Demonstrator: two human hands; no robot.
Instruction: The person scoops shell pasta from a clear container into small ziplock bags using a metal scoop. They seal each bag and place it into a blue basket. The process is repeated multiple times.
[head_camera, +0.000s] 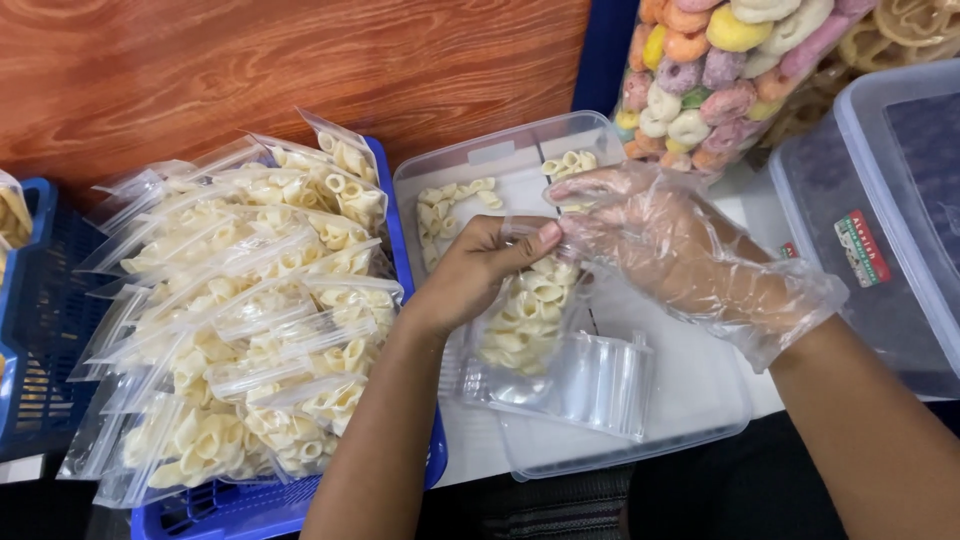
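My left hand (475, 272) is bare and pinches the top edge of a small clear zip bag (525, 315) filled with pale tube-shaped crackers. My right hand (668, 245) wears a loose clear plastic glove and holds the same bag's top from the right side. The bag hangs over a clear shallow plastic tray (690, 400). Loose pale crackers (452, 200) lie at the tray's far end. A stack of empty zip bags (600, 385) lies in the tray near me.
A blue basket (410, 250) at left is piled with several filled cracker bags (250, 310). Another blue basket (35, 330) sits at the far left. A large bag of coloured ring crackers (720, 70) stands behind. A clear lidded box (890, 200) is at right.
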